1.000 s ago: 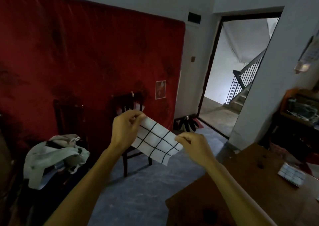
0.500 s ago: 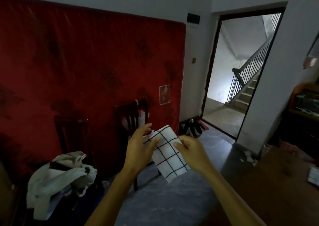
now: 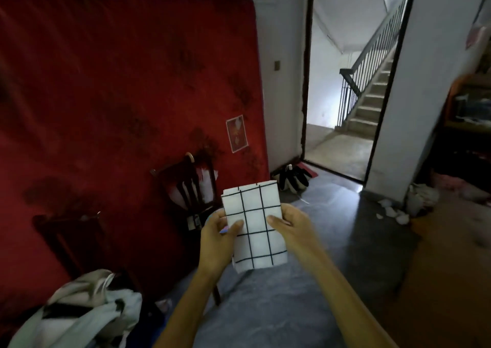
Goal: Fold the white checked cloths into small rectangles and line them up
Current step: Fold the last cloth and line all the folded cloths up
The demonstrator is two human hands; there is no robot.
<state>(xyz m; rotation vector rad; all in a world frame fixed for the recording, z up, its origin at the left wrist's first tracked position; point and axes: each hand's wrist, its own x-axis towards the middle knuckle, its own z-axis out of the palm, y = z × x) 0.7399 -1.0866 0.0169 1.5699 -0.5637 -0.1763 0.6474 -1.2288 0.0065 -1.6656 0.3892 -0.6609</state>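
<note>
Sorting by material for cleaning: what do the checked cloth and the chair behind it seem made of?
Checked cloth: soft matte woven fabric, likely cotton; it bends limply where both hands grip it. Chair: dark wood, probably varnished; slatted back with a faint sheen, though dim light leaves the finish uncertain.

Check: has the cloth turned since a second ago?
Yes. The cloth lay slantwise below the chair top; now it stands upright, held by left hand and right hand.
</note>
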